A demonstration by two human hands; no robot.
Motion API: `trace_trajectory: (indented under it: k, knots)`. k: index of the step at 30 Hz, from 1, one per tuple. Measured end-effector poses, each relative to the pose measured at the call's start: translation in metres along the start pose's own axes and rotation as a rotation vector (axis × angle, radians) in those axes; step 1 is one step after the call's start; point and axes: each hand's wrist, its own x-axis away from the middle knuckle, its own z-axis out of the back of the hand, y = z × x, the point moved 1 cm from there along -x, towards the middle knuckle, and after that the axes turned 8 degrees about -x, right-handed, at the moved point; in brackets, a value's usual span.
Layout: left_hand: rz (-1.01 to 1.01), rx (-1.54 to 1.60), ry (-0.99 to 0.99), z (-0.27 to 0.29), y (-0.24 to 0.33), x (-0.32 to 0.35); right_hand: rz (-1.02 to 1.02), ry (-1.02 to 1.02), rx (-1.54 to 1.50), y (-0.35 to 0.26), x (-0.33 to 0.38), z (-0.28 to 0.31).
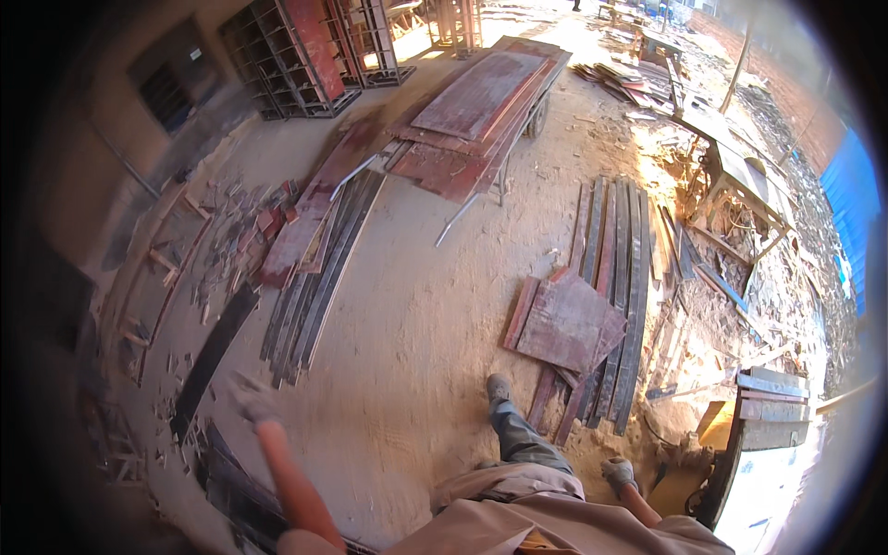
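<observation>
My left hand [248, 398] wears a grey glove and swings out to my left, blurred, above the sandy ground near a row of long dark planks [310, 277]. I cannot make out its fingers. My right hand [618, 474], also gloved, hangs by my hip with the fingers curled and nothing in it. My front foot [499, 388] steps forward on the sand. Just ahead of it to the right lie red-brown plywood panels [566, 324] on top of long dark strips [618, 268].
A wheeled cart [481, 102] stacked with large red panels stands ahead. Metal racks [296, 55] line the far left. A wooden workbench [740, 176] with scrap stands at right. Stacked boards [772, 407] are at lower right. Offcuts [231, 231] litter the left.
</observation>
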Motion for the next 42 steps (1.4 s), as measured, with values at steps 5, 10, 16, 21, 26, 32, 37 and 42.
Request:
trace_trajectory:
  k: [5,10,16,21,26,32,37,42]
  knots:
    - [0.564,-0.171,-0.08,-0.046,-0.123,0.204,0.004,-0.067,0.205,-0.102,-0.11,-0.056]
    - [0.884,-0.683,-0.145,-0.066,-0.157,0.308,0.33,-0.189,0.137,-0.313,-0.18,-0.107]
    - [1.144,-0.61,-0.24,-0.171,-0.188,0.288,0.351,-0.29,-0.114,-0.55,-0.258,-0.179]
    - [1.131,-0.468,-0.332,-0.318,-0.227,0.203,0.254,-0.324,-0.41,-0.685,-0.32,-0.232]
    - [1.189,0.301,-0.547,-0.527,-0.232,0.081,0.033,-0.428,-0.572,-0.804,-0.398,-0.283]
    - [0.507,-0.298,-0.515,-0.668,-0.17,0.043,0.005,-0.714,-0.945,-0.952,-0.559,-0.413]
    - [0.327,-0.794,-0.464,-0.661,-0.112,0.061,-0.273,-0.597,-1.19,-1.119,-0.703,-0.547]
    - [0.971,-1.139,-0.247,-0.653,-0.084,0.087,-0.399,-0.501,-1.494,-1.251,-0.811,-0.642]
